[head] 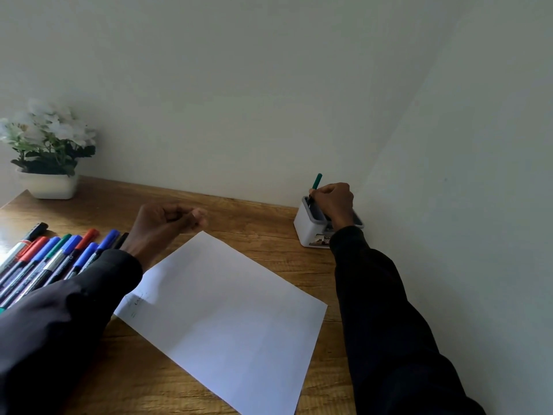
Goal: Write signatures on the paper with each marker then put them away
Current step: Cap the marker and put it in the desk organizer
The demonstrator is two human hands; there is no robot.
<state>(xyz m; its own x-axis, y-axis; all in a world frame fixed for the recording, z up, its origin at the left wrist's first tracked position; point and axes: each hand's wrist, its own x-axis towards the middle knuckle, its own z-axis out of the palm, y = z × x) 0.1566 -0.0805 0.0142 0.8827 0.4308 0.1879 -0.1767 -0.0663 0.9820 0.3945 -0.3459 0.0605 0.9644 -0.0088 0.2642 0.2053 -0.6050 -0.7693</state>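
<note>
A white sheet of paper (227, 319) lies askew on the wooden desk, with faint green scribbles near its left corner. My right hand (332, 202) grips a green marker (316, 181), whose lower end dips into the white holder box (308, 229) at the wall. My left hand (167, 226) hovers above the desk just past the paper's far corner, fingers curled loosely with nothing in them. A row of several capped markers (57, 259), blue, red, green and black, lies at the left, partly under my left sleeve.
A potted plant with white flowers (48, 157) stands at the desk's back left corner. The wall runs close behind the desk (254, 223) and along its right side, right beside the holder box.
</note>
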